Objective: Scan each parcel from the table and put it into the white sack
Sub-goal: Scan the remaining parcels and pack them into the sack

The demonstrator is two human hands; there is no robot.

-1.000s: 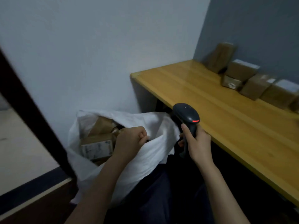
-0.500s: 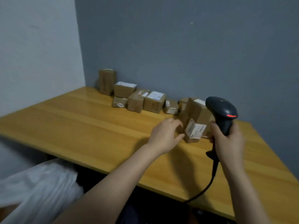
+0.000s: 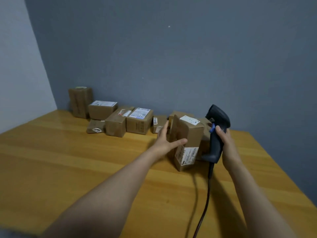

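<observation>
At the tabletop's [image 3: 77, 169] far right, an upright parcel [image 3: 190, 134] stands just in front of the row of parcels [image 3: 139, 124] along the grey wall. A label sits low on its near face; it looks not yet scanned. Several boxes are left on the wood, so much of the job likely remains. White sack out of view. Left hand [image 3: 167, 140] is spread wide, fingers straight along the parcel's left side, thumb flat on its front: touching, not clamped. Right hand [image 3: 224, 143] is wrapped round the scanner [image 3: 217, 115], whose cable [image 3: 207, 194] trails toward the near edge.
</observation>
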